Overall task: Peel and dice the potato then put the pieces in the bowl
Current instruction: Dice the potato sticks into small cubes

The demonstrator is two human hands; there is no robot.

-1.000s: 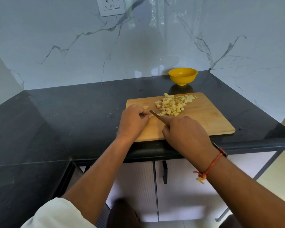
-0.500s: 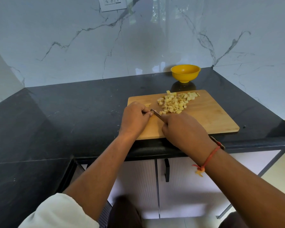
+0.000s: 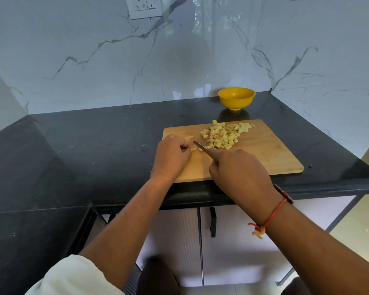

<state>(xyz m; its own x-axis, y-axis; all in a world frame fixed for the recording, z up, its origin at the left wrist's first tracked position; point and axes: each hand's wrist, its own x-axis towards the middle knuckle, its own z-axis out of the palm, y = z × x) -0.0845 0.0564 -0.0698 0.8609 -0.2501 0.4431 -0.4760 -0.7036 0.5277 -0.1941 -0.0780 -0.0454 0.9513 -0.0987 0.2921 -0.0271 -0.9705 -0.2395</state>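
Observation:
A wooden cutting board (image 3: 271, 154) lies on the black counter with a heap of diced potato pieces (image 3: 222, 136) on its far half. My left hand (image 3: 172, 155) pinches a small potato piece (image 3: 193, 148) at the board's left edge. My right hand (image 3: 241, 173) grips a knife (image 3: 201, 146) whose blade points left and away, its edge beside that piece. Another small scrap (image 3: 188, 137) lies just beyond my left hand. The yellow bowl (image 3: 236, 98) stands past the board against the wall, and nothing shows inside it.
The black counter (image 3: 83, 150) runs left and wraps round a corner toward me. Marble wall panels rise behind and to the right, with a switch plate (image 3: 144, 6) high up. White cabinet doors with a black handle (image 3: 212, 224) sit under the counter edge.
Both hands stayed at the board's left edge. The knife blade has shifted slightly along the small piece held by my left hand. The head camera has tilted a little.

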